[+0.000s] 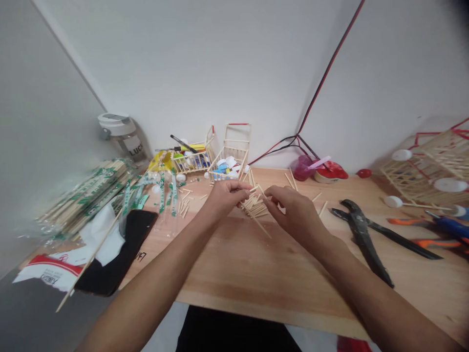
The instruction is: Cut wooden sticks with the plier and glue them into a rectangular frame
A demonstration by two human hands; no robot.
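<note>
Over the middle of the wooden table (234, 264), my left hand (227, 196) pinches a short piece of wooden stick between thumb and finger. Close to its right, my right hand (291, 208) is closed at the fingertips on another short wooden stick (261, 189), and the two pieces nearly meet. A loose pile of cut wooden sticks (258, 209) lies just beneath my fingers. Behind my left hand stands a small stick-built cart (237, 145) with white and blue bits in it. A second stick cart (192, 161) beside it holds a pen and a yellow-handled tool.
Black pliers (361, 234) and orange-handled tools (410, 221) lie right, below a larger stick cart (421, 171) with white wheels. A red-filled bowl (331, 173) and pink cup (303, 168) stand behind. Left are wrapped chopsticks (91, 190), a phone (120, 259) and a bottle (126, 139).
</note>
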